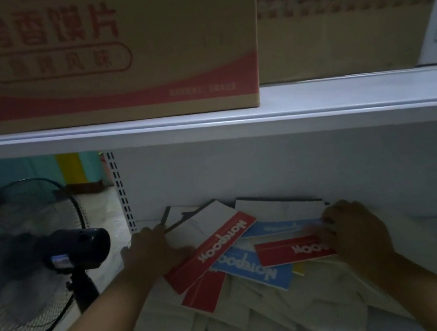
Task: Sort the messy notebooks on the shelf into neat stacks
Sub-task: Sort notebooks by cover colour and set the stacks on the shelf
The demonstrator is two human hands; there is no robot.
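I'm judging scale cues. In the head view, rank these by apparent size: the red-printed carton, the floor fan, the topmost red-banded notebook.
1. red-printed carton: largest, though cropped by the frame.
2. floor fan: cropped at the left, and probably nearer the camera, which enlarges it.
3. topmost red-banded notebook: clearly smallest.

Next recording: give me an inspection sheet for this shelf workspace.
Surface: white shelf, dimly lit.
Job's things: notebooks with red and blue bands, heaped askew, some overhanging the front edge.
Clutter: nothing seen.
Hands: left hand rests flat on the heap's left side; right hand at its right, on a red notebook, grip blurred.
Cables: nothing seen.
Surroundings: cartons on the upper shelf; fan at left.
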